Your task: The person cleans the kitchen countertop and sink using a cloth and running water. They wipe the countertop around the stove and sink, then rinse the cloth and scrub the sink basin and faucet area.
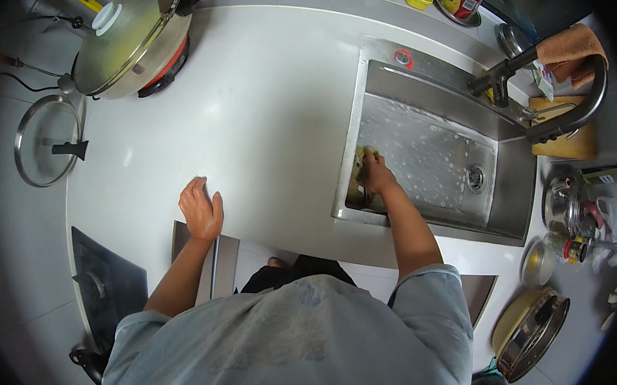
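My right hand (378,176) reaches into the stainless steel sink (418,147) at its near left corner. Its fingers grip a bunched olive-green cloth (361,195), pressed against the sink's left side; part of the cloth is hidden under the hand. Foamy bubbles dot the sink floor, and the drain strainer (476,178) lies towards the right. My left hand (201,211) rests on the white countertop (258,132) near its front edge, holding nothing, the thumb apart from the fingers.
A large lidded pan (132,53) stands at the back left, with a glass lid (46,139) by the left wall. Over the sink arches a dark faucet (592,108) draped with a brown cloth (573,51). A kettle (561,203) and a round sieve (534,337) line the right side.
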`<action>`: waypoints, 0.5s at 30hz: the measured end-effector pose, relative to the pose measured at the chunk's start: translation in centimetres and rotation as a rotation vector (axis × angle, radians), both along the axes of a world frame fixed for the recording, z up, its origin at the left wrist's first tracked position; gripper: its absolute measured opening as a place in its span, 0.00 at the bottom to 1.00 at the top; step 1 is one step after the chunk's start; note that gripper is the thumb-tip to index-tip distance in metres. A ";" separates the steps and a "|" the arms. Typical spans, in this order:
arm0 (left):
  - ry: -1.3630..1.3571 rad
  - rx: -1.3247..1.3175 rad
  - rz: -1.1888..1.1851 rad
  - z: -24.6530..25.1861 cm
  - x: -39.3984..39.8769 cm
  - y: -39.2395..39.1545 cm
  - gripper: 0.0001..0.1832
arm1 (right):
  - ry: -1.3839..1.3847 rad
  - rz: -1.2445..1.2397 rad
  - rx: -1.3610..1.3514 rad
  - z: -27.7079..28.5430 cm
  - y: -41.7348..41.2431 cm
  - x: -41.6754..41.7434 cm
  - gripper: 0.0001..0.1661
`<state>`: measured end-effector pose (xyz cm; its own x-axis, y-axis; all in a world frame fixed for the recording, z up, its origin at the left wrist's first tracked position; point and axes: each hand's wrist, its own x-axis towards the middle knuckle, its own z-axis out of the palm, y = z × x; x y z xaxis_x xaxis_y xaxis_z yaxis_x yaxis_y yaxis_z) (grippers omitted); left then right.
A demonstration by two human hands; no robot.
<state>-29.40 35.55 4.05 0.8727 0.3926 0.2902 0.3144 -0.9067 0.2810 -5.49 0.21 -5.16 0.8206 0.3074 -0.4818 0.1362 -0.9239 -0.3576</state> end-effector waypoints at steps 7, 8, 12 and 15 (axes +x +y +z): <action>-0.008 0.004 0.021 -0.3 -0.6 0.2 0.24 | -0.152 0.098 0.007 -1.8 0.8 2.6 0.19; -0.010 0.006 0.027 -0.1 -0.4 0.1 0.24 | -0.282 0.074 0.078 -0.6 0.6 2.2 0.16; 0.001 -0.001 0.043 -0.3 -0.1 -0.1 0.25 | -0.421 -0.098 0.445 3.8 -2.1 1.7 0.08; -0.012 0.010 0.050 -0.5 -0.3 0.1 0.24 | -0.421 -0.196 0.613 12.4 -1.1 -0.8 0.08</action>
<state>-29.68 35.61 3.58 0.8485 0.4326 0.3049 0.3560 -0.8927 0.2762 -6.26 -0.93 7.20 0.9642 0.2483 0.0934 0.2284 -0.5984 -0.7680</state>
